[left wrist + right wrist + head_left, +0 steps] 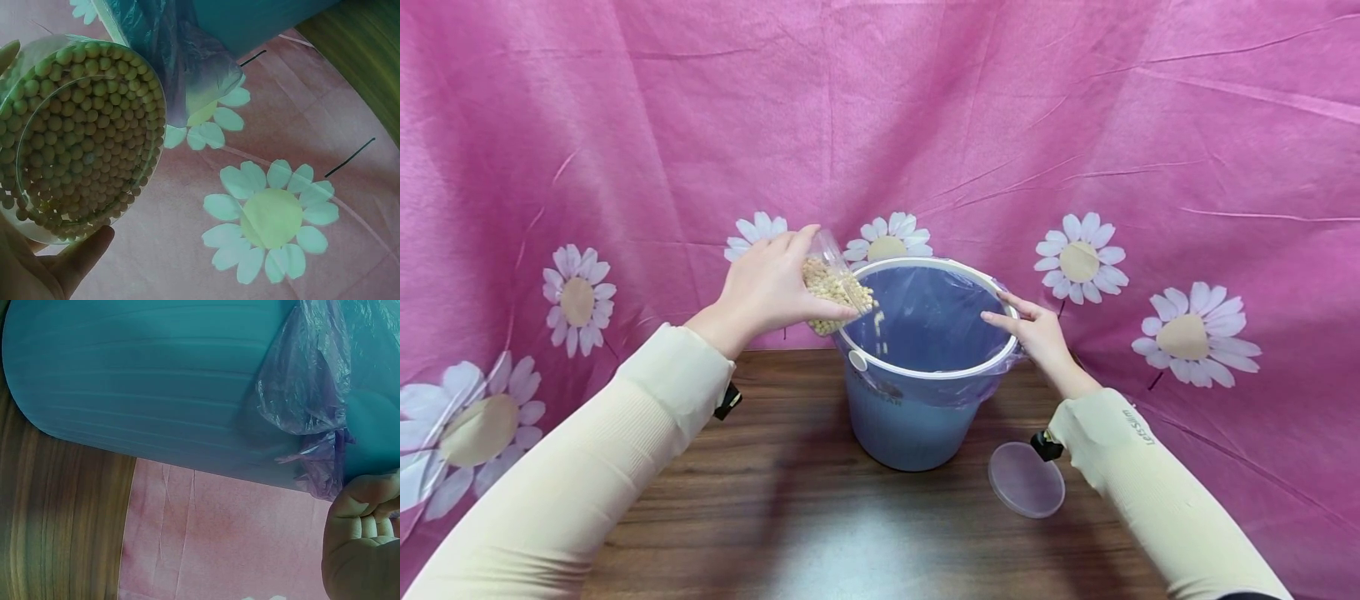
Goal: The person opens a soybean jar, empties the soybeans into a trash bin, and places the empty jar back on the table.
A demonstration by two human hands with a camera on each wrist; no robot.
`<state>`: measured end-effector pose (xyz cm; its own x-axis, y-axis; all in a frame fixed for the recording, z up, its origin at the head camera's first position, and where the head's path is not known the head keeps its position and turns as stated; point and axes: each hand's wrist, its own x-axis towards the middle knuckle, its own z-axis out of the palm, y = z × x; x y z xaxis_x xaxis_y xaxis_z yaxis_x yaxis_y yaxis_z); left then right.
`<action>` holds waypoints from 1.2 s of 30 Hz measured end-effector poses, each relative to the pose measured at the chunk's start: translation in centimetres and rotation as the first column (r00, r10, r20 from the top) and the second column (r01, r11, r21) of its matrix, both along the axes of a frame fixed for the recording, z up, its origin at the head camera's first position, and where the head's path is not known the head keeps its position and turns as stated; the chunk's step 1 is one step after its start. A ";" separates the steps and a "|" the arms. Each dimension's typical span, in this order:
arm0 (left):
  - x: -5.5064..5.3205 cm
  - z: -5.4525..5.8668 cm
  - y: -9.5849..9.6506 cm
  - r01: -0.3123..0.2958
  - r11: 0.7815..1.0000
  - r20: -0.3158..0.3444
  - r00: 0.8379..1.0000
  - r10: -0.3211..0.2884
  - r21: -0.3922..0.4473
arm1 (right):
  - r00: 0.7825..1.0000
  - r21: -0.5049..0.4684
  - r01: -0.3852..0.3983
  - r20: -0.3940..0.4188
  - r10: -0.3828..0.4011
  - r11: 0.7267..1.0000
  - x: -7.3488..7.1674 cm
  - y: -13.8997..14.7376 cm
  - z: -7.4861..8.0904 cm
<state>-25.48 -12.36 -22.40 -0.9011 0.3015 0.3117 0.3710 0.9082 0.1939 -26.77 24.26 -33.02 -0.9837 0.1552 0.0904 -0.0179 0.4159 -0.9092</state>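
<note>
In the head view my left hand (pixel 767 283) grips a clear plastic jar (pixel 826 245) of pale yellow soybeans (pixel 829 287). The jar is tilted over the left rim of a blue bucket (pixel 910 425), and several beans are falling inside. The left wrist view looks at the jar's round bottom (pixel 87 144), with many beans behind it. A thin purple plastic bag (pixel 981 390) lines the bucket and hangs over its white rim. At the right side, my right hand (pixel 1043 337) holds the rim, thumb and fingers around it. Some of its fingers are hidden.
A round translucent lid (pixel 1026 481) lies on the wooden table (pixel 737 500), right of the bucket and below my right wrist. Behind the table hangs a pink cloth (pixel 880 108) printed with white daisies.
</note>
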 end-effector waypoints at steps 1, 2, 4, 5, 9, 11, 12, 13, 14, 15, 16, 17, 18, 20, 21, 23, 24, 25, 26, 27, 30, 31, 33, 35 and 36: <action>0.0 0.0 0.1 -0.001 1.000 0.003 1.000 0.001 -0.005 | 1.000 0.000 0.000 0.000 0.000 1.000 0.0 0.0 0.0; 0.0 0.1 0.1 -0.001 1.000 0.005 1.000 0.001 -0.008 | 1.000 0.002 0.000 0.000 0.000 1.000 0.0 0.0 0.0; 0.1 0.1 0.2 0.002 1.000 0.008 1.000 -0.001 -0.011 | 1.000 0.004 0.001 0.002 -0.001 1.000 0.0 0.0 0.0; 0.1 0.1 0.2 0.002 1.000 0.009 1.000 -0.002 -0.012 | 1.000 0.002 0.001 0.003 -0.001 1.000 0.0 0.0 0.0; 0.1 0.3 0.3 -0.001 1.000 0.009 1.000 0.002 -0.030 | 1.000 0.000 -0.001 0.004 0.001 1.000 0.1 0.0 -0.1; 0.0 0.3 0.4 -0.004 0.999 0.011 1.000 0.004 -0.038 | 1.000 0.000 -0.004 0.002 0.004 1.000 0.0 0.0 -0.1; 0.0 0.4 0.5 -0.004 0.999 0.012 1.000 0.005 -0.044 | 1.000 0.001 -0.004 0.000 0.004 1.000 0.0 0.1 -0.2; 0.0 0.4 0.5 -0.004 0.999 0.014 1.000 0.005 -0.048 | 1.000 0.001 -0.004 -0.003 0.004 1.000 0.0 0.1 -0.2; 0.0 0.4 0.5 -0.004 0.999 0.017 1.000 0.005 -0.051 | 1.000 0.000 -0.004 -0.005 0.004 1.000 0.0 0.1 -0.2; -0.1 0.4 0.6 -0.004 0.998 0.018 1.000 0.005 -0.055 | 1.000 -0.002 -0.003 -0.007 0.003 1.000 0.0 0.1 -0.2; -0.1 0.4 0.6 -0.005 0.998 0.018 1.000 0.006 -0.057 | 1.000 -0.005 -0.002 -0.010 0.002 1.000 0.0 0.1 -0.3; -0.1 0.5 0.6 -0.005 0.998 0.019 1.000 0.006 -0.060 | 1.000 -0.007 -0.001 -0.013 0.001 1.000 -0.1 0.1 -0.3; -0.1 0.5 0.6 -0.005 0.998 0.019 1.000 0.007 -0.063 | 1.000 -0.008 0.000 -0.015 0.000 1.000 -0.1 0.1 -0.4; -0.2 0.5 0.7 -0.005 0.998 0.020 1.000 0.007 -0.069 | 1.000 -0.010 -0.001 -0.020 0.000 1.000 -0.1 0.1 -0.4; -0.2 0.6 0.7 -0.004 0.997 0.021 1.000 0.005 -0.075 | 1.000 -0.007 -0.001 -0.023 0.000 1.000 -0.2 0.1 -0.4; -0.2 0.7 0.8 -0.001 0.996 0.025 1.000 0.003 -0.089 | 1.000 0.000 0.000 -0.029 0.000 1.000 -0.2 0.1 -0.5; -0.2 0.8 0.9 0.001 0.995 0.026 1.000 0.002 -0.095 | 1.000 0.003 0.002 -0.030 -0.002 1.000 -0.2 0.1 -0.5; -0.2 0.9 1.0 0.002 0.995 0.028 1.000 0.000 -0.101 | 0.999 0.007 0.003 -0.032 -0.003 1.000 -0.2 0.2 -0.5; -0.2 0.9 1.0 0.004 0.994 0.029 1.000 -0.001 -0.108 | 0.999 0.009 0.005 -0.033 -0.005 1.000 -0.2 0.2 -0.5; -0.2 1.0 1.1 0.005 0.994 0.030 1.000 -0.002 -0.113 | 0.999 0.012 0.006 -0.034 -0.006 1.000 -0.2 0.2 -0.5; -0.2 1.1 1.2 0.005 0.993 0.030 1.000 -0.002 -0.121 | 0.999 0.011 0.002 -0.034 -0.002 1.000 -0.2 0.2 -0.4; -0.2 1.1 1.2 0.006 0.992 0.031 1.000 -0.002 -0.123 | 0.999 0.011 -0.001 -0.032 0.002 1.000 -0.2 0.2 -0.4; -0.2 1.1 1.2 0.006 0.992 0.031 1.000 -0.002 -0.127 | 1.000 0.009 -0.007 -0.027 0.007 1.000 -0.1 0.2 -0.4; -0.2 1.1 1.2 0.006 0.991 0.032 0.999 -0.001 -0.132 | 1.000 0.008 -0.009 -0.018 0.009 1.000 -0.1 0.3 -0.3; -0.2 1.1 1.3 0.006 0.991 0.033 0.999 -0.002 -0.134 | 1.000 0.009 -0.009 -0.014 0.009 1.000 -0.1 0.2 -0.3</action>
